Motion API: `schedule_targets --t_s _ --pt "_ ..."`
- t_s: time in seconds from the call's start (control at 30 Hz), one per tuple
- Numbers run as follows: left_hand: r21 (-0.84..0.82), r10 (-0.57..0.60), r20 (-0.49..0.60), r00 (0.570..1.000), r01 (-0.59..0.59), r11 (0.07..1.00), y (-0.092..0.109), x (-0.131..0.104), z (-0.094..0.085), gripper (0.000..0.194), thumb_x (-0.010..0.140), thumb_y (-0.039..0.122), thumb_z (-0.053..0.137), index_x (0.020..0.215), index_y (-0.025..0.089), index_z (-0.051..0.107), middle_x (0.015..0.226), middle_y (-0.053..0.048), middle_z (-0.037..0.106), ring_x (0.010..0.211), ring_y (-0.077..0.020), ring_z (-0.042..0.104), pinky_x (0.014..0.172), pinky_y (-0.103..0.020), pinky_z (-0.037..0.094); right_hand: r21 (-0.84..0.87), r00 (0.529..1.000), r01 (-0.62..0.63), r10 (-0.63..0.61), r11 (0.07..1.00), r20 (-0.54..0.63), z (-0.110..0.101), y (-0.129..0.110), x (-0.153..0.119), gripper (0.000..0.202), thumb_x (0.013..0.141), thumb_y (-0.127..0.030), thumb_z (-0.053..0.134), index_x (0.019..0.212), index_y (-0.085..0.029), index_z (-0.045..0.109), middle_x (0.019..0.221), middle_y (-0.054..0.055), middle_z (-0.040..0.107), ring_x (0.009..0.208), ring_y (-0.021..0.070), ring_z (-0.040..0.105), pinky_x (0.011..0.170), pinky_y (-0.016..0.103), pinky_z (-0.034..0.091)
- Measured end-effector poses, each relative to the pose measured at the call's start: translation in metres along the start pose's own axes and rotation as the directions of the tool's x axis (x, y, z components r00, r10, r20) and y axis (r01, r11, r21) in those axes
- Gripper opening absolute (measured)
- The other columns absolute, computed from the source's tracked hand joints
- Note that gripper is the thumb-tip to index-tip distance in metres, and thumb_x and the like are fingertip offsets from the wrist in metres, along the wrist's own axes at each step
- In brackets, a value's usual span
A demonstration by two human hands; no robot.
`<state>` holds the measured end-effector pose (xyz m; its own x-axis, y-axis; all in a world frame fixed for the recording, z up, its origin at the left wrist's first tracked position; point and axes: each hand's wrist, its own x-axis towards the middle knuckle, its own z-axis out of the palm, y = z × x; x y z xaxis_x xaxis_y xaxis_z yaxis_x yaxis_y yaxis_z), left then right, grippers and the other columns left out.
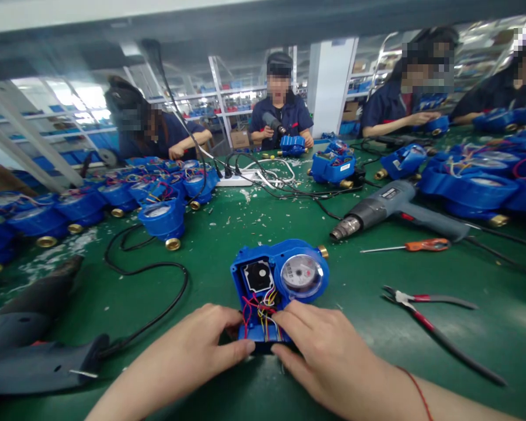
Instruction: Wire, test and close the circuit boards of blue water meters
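A blue water meter housing lies on the green table in front of me, its round dial facing up and its open box showing a black-topped part and red, yellow and white wires. My left hand grips the near left corner of the box, thumb at its front edge. Around the near right side, my right hand holds on, its fingertips by the wires and its thumb at the dark front edge. A brass fitting sticks out at the far right.
A heat gun, an orange screwdriver and cutting pliers lie to the right. Another heat gun and its cable are at left. Rows of blue meters, a power strip and people sit beyond.
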<state>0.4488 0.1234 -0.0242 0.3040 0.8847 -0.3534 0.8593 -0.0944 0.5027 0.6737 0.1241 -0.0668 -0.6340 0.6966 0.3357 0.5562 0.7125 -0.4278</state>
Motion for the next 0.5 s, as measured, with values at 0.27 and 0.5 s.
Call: schedule_targets --t_s 0.27,0.5 --pt "-0.389 0.082 0.014 0.997 -0.070 0.919 -0.005 -0.004 -0.002 0.044 0.078 0.048 0.068 0.119 0.033 0.064 0.118 0.002 0.067 0.102 -0.0237 0.060 0.087 -0.029 0.047 0.724 0.927 -0.258 0.375 0.640 -0.001 0.002 0.002 0.009 0.006 0.080 -0.025 0.065 0.080 -0.020 0.062 0.071 -0.002 0.059 0.061 0.0117 0.052 0.055 0.023 0.041" --pt "-0.647 0.056 -0.085 0.995 -0.098 0.756 0.004 0.000 -0.001 0.045 0.072 0.044 0.074 0.111 0.026 0.063 0.107 -0.001 0.067 0.097 -0.0231 0.061 0.082 -0.029 0.049 0.848 0.893 -0.168 0.442 0.502 -0.084 0.011 -0.004 0.005 0.006 0.079 -0.025 0.065 0.079 -0.020 0.062 0.079 0.000 0.056 0.069 0.0122 0.052 0.061 0.023 0.041"
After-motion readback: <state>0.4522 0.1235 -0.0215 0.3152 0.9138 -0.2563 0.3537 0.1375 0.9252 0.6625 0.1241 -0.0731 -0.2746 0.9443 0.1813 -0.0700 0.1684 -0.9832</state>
